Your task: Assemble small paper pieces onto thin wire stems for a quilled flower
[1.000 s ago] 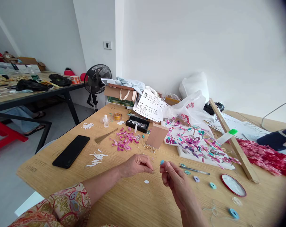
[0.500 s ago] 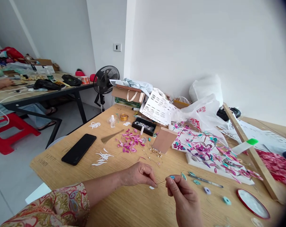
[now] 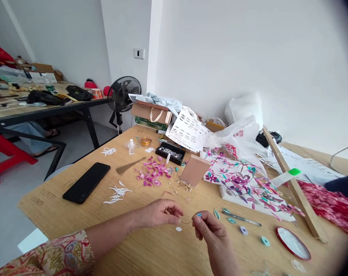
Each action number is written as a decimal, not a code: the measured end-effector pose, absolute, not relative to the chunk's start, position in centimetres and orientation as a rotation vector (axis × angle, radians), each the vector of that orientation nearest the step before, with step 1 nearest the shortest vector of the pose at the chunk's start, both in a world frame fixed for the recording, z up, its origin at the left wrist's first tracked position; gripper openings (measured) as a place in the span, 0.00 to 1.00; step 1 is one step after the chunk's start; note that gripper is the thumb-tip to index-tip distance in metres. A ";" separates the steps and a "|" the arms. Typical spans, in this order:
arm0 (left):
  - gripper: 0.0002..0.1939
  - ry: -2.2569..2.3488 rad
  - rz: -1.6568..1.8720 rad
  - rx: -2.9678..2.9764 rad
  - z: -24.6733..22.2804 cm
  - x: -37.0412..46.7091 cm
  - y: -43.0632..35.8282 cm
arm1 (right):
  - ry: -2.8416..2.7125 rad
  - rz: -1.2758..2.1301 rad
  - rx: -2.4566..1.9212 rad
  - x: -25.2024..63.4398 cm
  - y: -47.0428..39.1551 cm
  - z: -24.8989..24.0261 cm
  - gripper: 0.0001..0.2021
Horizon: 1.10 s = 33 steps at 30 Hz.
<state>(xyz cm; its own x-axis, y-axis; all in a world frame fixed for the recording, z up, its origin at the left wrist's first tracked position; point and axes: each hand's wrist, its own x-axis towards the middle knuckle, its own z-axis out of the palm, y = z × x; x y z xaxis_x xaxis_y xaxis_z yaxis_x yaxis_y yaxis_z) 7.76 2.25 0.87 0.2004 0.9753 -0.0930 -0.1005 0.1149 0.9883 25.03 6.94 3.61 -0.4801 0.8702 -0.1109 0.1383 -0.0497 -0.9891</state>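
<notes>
My right hand [image 3: 212, 234] pinches a small blue piece [image 3: 199, 215] between thumb and forefinger. A thin wire [image 3: 187, 222] runs out from that pinch to the left. My left hand [image 3: 162, 212] hovers beside the wire's loose end, thumb and fingers apart and nothing visible in them. Below the gap between the hands, a small white oval [image 3: 178, 229] lies on the wooden table [image 3: 145, 249]. Just right of my right hand are green-edged leaf shapes [image 3: 217, 214], a pen-like tool [image 3: 243, 219], a lilac spool [image 3: 243, 230] and a turquoise spool [image 3: 265, 241].
Pink petals [image 3: 153, 171], white petal strips [image 3: 116, 193] and a black phone [image 3: 86, 182] lie left. Behind stand a black tray [image 3: 170, 153] and a pink-brown block [image 3: 195, 170]. Wired flowers [image 3: 243, 178], a wooden bar [image 3: 294, 184] and a red-rimmed dish [image 3: 293, 243] are right.
My left thumb and fingers have parted and let go of the wire. My right hand keeps its pinch on the blue piece. The whole view has shifted slightly to the right.
</notes>
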 end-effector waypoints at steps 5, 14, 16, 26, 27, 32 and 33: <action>0.06 1.141 1.051 1.359 1.5 9.2 1.8 | -1.551 1.722 -1.048 24.6 6.2 2.8 0.13; 0.08 1.141 0.950 1.113 0.3 9.8 3.1 | -1.523 1.682 -1.112 25.0 6.5 2.5 0.12; 0.08 1.146 0.901 1.121 0.3 9.9 3.7 | -1.556 1.693 -1.102 25.3 7.0 2.7 0.12; 0.09 1.185 0.905 1.438 3.3 9.4 8.2 | -1.576 1.402 -1.111 26.6 10.3 4.7 0.09; 0.09 1.212 0.889 1.453 3.2 9.6 8.4 | -1.642 1.312 -1.127 26.8 10.4 4.9 0.08; 0.08 1.271 0.789 1.541 2.5 10.5 8.6 | -2.174 0.904 -1.113 27.9 10.6 5.4 0.05; 0.08 1.257 0.772 1.547 2.4 10.7 8.5 | -2.253 0.888 -1.085 28.1 10.6 5.5 0.05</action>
<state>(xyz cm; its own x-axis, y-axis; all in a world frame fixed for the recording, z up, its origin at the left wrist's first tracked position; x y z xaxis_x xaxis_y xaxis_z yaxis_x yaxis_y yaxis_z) 10.68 8.49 2.41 0.2680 0.9587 -0.0949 0.3494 -0.0050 0.9369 28.10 10.56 5.47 -0.5688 0.8105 0.1401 0.4970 0.4744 -0.7266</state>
